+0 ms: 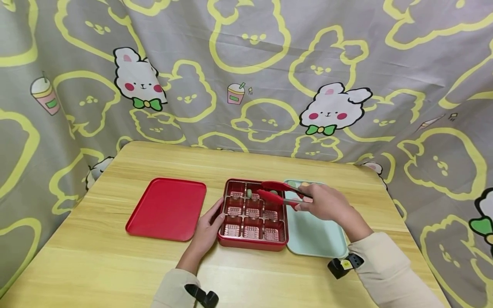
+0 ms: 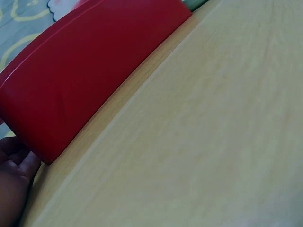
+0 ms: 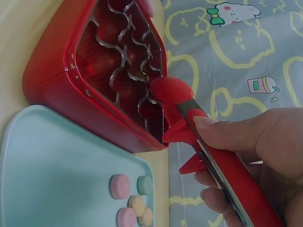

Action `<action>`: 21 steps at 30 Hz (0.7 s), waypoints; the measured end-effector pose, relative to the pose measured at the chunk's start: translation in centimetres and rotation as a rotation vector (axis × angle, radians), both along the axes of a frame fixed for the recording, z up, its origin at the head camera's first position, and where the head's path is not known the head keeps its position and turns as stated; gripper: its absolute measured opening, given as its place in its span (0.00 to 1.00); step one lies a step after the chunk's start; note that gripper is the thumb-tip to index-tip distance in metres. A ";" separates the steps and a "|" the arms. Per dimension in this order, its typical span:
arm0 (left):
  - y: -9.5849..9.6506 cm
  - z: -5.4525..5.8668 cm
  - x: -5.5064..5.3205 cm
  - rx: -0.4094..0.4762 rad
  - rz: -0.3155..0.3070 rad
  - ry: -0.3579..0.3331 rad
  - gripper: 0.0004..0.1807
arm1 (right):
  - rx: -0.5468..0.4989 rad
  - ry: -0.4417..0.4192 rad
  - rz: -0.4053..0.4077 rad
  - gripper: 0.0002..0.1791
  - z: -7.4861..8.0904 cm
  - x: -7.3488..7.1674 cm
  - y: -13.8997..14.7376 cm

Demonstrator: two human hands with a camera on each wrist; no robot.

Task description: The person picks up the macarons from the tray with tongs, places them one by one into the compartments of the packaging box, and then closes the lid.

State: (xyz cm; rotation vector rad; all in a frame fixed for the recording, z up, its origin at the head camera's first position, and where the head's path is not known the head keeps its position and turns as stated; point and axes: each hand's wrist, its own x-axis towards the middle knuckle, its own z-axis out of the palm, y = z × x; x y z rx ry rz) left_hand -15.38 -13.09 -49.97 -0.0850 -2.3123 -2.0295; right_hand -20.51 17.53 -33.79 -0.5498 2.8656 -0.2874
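My right hand [image 1: 325, 203] grips a pair of red tongs [image 1: 271, 197], their tips over the far row of a red box [image 1: 252, 245] with a nine-compartment insert. A green macaron [image 1: 249, 193] stands on edge in the far middle compartment, just left of the tong tips. Another green macaron [image 1: 274, 192] shows partly in the far right compartment, behind the tongs. My left hand [image 1: 208, 231] rests along the box's left wall, fingers extended; in the left wrist view its fingers [image 2: 29, 163] touch a lower corner of the box.
Right of the box lies a pale green tray [image 1: 316, 239], carrying pink macarons [image 3: 120, 186], beige macarons [image 3: 137, 205] and a green macaron [image 3: 145, 185] toward its far end. A flat red lid [image 1: 167, 209] lies to the left. Patterned curtain [image 1: 246, 119] hangs behind the wooden table [image 1: 127, 273].
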 end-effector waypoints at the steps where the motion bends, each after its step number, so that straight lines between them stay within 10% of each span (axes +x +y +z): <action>1: 0.0 0.0 0.0 0.003 -0.002 0.000 0.27 | -0.001 0.000 0.000 0.18 0.0 0.0 0.1; 21: 0.0 -0.1 -0.1 0.016 -0.007 -0.007 0.27 | 0.035 -0.042 -0.103 0.36 1.0 0.0 3.4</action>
